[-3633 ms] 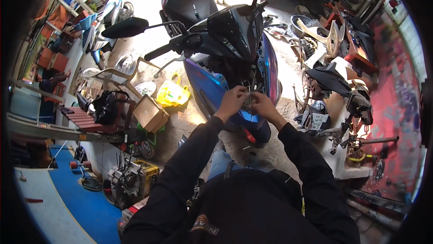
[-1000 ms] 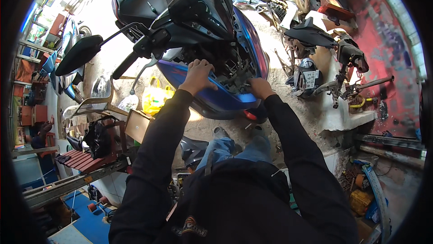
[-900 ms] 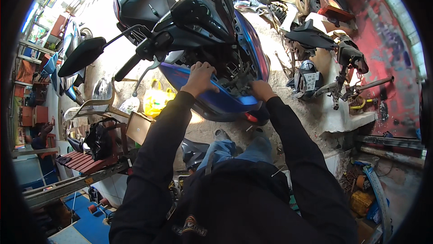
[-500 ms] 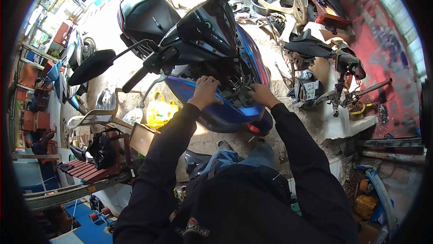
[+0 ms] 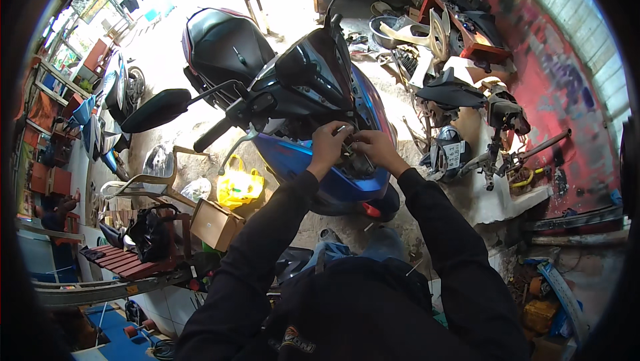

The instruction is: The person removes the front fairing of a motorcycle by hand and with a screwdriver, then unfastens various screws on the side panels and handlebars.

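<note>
A blue and black motor scooter (image 5: 283, 154) stands in front of me with its front opened, so dark inner parts and wiring show. Over that opening, my left hand (image 5: 328, 149) has its fingers pinched together around something small and pale that I cannot make out. Close beside it, my right hand (image 5: 379, 150) is closed too, its fingertips almost meeting the left ones. What the right fingers grip is hidden. The scooter's black seat (image 5: 230, 44) lies beyond, and a mirror (image 5: 157, 110) sticks out to the left.
A yellow plastic bag (image 5: 239, 186) and a cardboard box (image 5: 215, 224) stand left of the scooter, near a chair frame (image 5: 150, 184). On the right, a stripped motorcycle frame (image 5: 497, 141) and loose parts line the red wall (image 5: 543, 88). A slatted wooden bench (image 5: 123, 260) is at lower left.
My left hand has left the blue side panel and moved right, up to the opening beside my right hand. My right hand has shifted slightly toward it. The whole view has tilted a little.
</note>
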A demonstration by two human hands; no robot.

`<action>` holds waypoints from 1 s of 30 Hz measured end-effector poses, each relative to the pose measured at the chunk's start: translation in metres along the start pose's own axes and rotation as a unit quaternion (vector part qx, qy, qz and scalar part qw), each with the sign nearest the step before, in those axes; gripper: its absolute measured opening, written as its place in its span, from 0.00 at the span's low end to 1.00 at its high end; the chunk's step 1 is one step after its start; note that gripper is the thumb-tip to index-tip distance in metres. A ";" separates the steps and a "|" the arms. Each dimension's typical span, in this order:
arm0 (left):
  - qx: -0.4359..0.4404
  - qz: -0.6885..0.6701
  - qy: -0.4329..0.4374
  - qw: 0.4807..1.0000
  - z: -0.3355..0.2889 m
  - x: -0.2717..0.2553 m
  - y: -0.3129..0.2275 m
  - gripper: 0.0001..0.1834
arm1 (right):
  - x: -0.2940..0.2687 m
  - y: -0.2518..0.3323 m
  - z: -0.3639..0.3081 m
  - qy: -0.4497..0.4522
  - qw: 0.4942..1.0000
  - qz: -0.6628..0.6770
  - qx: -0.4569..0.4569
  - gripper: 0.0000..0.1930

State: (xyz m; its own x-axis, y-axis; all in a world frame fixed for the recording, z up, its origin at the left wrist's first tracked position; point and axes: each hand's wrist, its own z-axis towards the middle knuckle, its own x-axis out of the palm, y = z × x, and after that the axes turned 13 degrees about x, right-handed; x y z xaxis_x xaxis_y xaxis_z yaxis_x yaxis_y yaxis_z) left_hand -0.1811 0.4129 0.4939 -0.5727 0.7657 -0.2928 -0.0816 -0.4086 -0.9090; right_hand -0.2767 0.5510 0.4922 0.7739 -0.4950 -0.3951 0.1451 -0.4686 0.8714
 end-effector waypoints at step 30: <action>0.010 0.314 0.206 0.927 0.238 -0.413 -0.066 0.17 | 0.118 0.333 0.251 0.042 0.952 -0.220 -0.207 0.13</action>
State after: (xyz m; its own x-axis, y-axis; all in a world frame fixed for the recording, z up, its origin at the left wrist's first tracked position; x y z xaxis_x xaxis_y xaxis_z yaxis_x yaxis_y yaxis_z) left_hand -0.1331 0.0050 0.7454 -0.1531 0.4960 -0.8547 0.1444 -0.8444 -0.5159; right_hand -0.2917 0.1525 0.6627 0.6268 -0.2483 -0.7385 0.6834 -0.2800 0.6742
